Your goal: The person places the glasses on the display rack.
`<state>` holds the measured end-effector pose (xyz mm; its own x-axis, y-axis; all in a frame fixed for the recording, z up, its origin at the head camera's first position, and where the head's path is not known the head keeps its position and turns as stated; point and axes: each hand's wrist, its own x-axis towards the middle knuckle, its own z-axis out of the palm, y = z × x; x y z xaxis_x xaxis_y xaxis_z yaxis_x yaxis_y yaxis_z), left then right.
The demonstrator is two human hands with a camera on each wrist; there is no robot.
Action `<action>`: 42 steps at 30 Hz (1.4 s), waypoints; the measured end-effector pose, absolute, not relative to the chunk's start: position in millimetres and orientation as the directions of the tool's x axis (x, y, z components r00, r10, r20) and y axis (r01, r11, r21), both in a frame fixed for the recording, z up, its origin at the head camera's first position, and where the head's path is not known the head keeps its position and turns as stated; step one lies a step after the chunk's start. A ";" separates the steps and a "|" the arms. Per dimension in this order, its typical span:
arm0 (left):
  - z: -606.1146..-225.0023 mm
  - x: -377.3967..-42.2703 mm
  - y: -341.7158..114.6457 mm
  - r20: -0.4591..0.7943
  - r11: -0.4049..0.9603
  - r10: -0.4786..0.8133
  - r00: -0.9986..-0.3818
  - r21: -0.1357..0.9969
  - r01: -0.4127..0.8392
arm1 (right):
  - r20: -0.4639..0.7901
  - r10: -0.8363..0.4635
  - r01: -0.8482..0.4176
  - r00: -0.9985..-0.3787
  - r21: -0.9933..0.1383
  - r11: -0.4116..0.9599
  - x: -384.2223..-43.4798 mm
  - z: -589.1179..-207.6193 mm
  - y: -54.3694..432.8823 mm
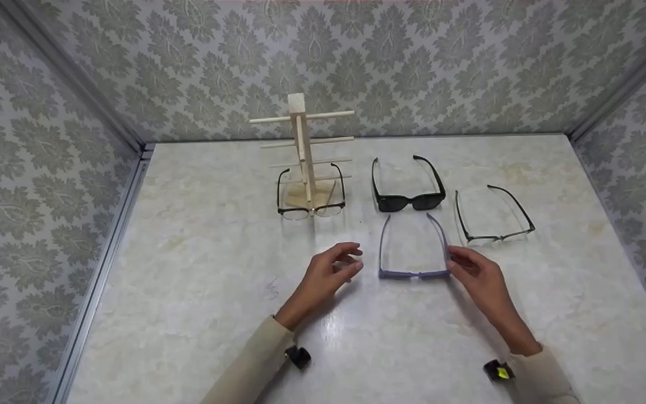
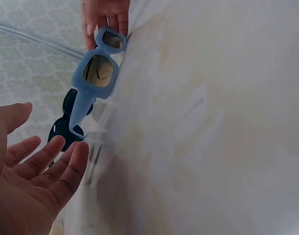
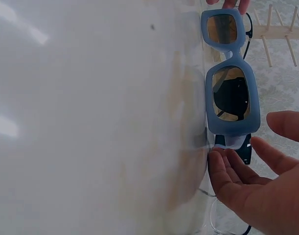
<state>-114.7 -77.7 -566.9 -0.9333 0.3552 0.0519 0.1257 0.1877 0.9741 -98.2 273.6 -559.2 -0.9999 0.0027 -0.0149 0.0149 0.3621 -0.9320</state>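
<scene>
Blue-framed sunglasses [image 1: 414, 275] with brownish lenses [image 3: 231, 93] stand on the table, their temples stretching toward the back. At their right hinge, my right hand [image 1: 477, 275] has its fingertips touching or very close to the temple; in the right wrist view the thumb stays apart from the frame. Left of the sunglasses, my left hand [image 1: 328, 269] hovers with loosely bent fingers and nothing in it. The left wrist view shows that palm [image 2: 36, 181] near the blue temple tip.
Behind lie black sunglasses [image 1: 411, 202]; to the right, thin dark-framed eyeglasses [image 1: 499, 238]. A wooden display stand [image 1: 307, 146] with several pegs is at the back left, with black-topped eyeglasses [image 1: 312, 211] on its lower part. Patterned walls [image 1: 379, 67] enclose the table [image 1: 188, 280].
</scene>
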 end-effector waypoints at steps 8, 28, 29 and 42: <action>-568.8 -120.3 -64.1 0.044 0.176 0.358 -0.933 0.978 0.114 | -0.007 0.002 0.007 -1.000 -0.929 0.370 -96.1 -563.7 274.1; -572.8 -122.0 -36.0 0.014 0.138 0.347 -0.938 0.988 0.066 | 0.015 -0.062 -0.037 -0.998 -0.930 0.366 -93.2 -569.6 279.0; -573.3 -121.9 -35.3 0.015 0.140 0.346 -0.938 0.988 0.067 | 0.016 -0.067 -0.039 -0.998 -0.930 0.367 -93.4 -569.5 279.1; -574.1 -119.7 -30.1 -0.037 0.176 0.372 -0.927 0.984 0.031 | 0.050 -0.074 -0.073 -0.996 -0.932 0.355 -91.6 -569.4 277.9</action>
<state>-119.7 -30.1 -574.1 -0.9275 0.3720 -0.0373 0.0311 0.1763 0.9838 -91.6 277.9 -569.4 -0.9960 -0.0738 0.0499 -0.0730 0.3548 -0.9321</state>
